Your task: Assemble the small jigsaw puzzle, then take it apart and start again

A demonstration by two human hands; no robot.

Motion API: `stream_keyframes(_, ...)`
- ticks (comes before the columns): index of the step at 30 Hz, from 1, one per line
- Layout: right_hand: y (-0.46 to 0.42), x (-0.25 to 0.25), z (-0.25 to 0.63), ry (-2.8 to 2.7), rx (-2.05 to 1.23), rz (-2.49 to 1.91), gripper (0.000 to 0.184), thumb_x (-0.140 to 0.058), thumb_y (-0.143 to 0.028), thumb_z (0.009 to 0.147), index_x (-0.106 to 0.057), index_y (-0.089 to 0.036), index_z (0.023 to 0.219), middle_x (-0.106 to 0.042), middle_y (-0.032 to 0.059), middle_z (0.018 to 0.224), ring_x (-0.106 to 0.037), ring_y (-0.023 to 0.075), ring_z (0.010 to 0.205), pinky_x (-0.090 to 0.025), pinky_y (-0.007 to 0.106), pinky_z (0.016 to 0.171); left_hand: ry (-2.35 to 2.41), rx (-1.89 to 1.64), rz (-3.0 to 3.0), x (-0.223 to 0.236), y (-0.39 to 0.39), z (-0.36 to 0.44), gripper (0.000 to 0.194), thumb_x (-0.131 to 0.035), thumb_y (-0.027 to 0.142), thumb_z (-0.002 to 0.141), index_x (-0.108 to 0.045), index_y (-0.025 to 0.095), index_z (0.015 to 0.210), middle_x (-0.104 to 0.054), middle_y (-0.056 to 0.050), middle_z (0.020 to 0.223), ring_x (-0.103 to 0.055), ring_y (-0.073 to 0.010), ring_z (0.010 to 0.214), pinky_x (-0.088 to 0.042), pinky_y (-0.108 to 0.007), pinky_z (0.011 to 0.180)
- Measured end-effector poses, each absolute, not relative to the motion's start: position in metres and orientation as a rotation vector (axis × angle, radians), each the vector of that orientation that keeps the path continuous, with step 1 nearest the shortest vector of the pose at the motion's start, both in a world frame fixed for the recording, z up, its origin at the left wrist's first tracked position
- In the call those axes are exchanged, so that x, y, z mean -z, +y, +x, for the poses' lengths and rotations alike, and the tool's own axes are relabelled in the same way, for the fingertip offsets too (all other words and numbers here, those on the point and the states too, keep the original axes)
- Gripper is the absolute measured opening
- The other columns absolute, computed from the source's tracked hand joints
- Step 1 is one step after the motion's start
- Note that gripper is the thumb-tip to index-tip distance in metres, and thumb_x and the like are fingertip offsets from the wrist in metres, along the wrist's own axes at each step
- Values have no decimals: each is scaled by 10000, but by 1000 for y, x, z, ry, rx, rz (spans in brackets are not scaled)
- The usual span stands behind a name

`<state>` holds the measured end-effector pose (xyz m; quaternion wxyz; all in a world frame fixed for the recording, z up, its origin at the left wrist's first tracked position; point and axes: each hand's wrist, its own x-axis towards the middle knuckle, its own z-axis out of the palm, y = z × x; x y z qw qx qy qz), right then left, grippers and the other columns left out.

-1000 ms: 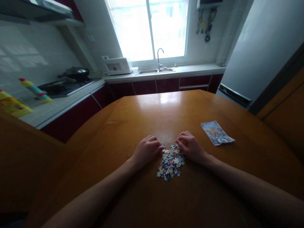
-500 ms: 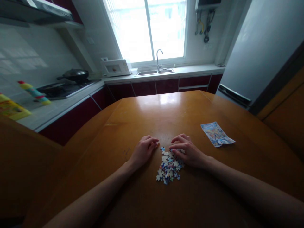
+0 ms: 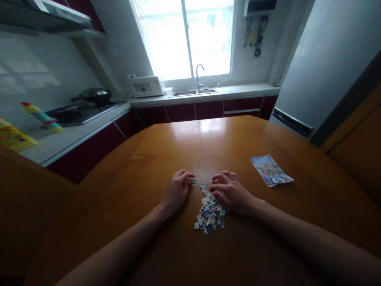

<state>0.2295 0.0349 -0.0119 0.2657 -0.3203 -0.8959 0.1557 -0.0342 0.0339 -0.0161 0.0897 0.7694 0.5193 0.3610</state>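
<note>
A heap of small jigsaw puzzle pieces point(image 3: 210, 214) lies on the table in front of me, some white side up and others showing blue, purple and reddish print. My left hand point(image 3: 177, 190) rests left of the heap, its fingers curled round a few puzzle pieces point(image 3: 193, 182) that show at the fingertips. Over the heap's right upper edge lies my right hand point(image 3: 230, 190), fingers apart and bent, the lower ones touching pieces. Whatever is under its palm is hidden. A single blue-tinted piece point(image 3: 203, 186) sits at the heap's top, between the hands.
A creased printed picture sheet point(image 3: 271, 171) lies on the wooden table point(image 3: 184, 151) to the right. Beyond the table are a counter with a sink point(image 3: 193, 92), a microwave point(image 3: 145, 86) and a stove with a pan point(image 3: 95, 95). A fridge point(image 3: 324, 67) stands at right.
My left hand has shifted slightly left, and more puzzle pieces show at its fingertips. The right hand has slid a little left over the heap.
</note>
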Motion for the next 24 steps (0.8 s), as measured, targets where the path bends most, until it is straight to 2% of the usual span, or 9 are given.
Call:
stream_keyframes(5, 32, 6, 231, -2549, -403, -708, 341, -570, -404, 980, -644, -358, 1310, -562, 60, 1415, -379, 310, 1337, -264, 543, 1097, 1384, -980, 2497, 10, 27, -28, 194, -563, 164, 938, -726, 240, 1010, -628, -59, 1006, -544, -209, 982, -483, -353, 884)
stream_keyframes(8, 31, 4, 231, -2586, -425, -666, 358, -557, -403, 989, -623, -344, 1335, -610, 49, 1374, -395, 303, 1340, -234, 538, 1111, 1266, -844, 2581, 8, 24, -25, 151, -623, 231, 947, -740, 274, 1032, -628, -57, 1052, -519, -210, 1004, -469, -351, 895)
stream_keyframes(14, 34, 6, 229, -2538, -406, -740, 298, -534, -381, 1003, -667, -300, 1258, -685, 57, 1242, -462, 286, 1269, -225, 522, 1097, 1278, -796, 2588, 8, 22, -25, 115, -647, 275, 948, -755, 294, 985, -626, -48, 1076, -494, -216, 1033, -450, -373, 927)
stream_keyframes(19, 36, 9, 229, -2441, -386, -860, 265, -507, -355, 1016, -700, -265, 1175, -698, 64, 1202, -471, 287, 1247, -235, 503, 1075, 1332, -836, 2541, 9, 23, -25, 105, -635, 250, 947, -740, 250, 942, -631, -54, 1057, -503, -216, 1025, -459, -374, 923)
stream_keyframes(24, 32, 5, 229, -2478, -373, -855, 253, -513, -364, 1013, -728, -291, 1123, -676, 52, 1226, -443, 285, 1259, -239, 496, 1074, 1360, -836, 2546, 13, 25, -25, 121, -632, 251, 946, -748, 270, 971, -632, -51, 1059, -511, -219, 1030, -467, -381, 927)
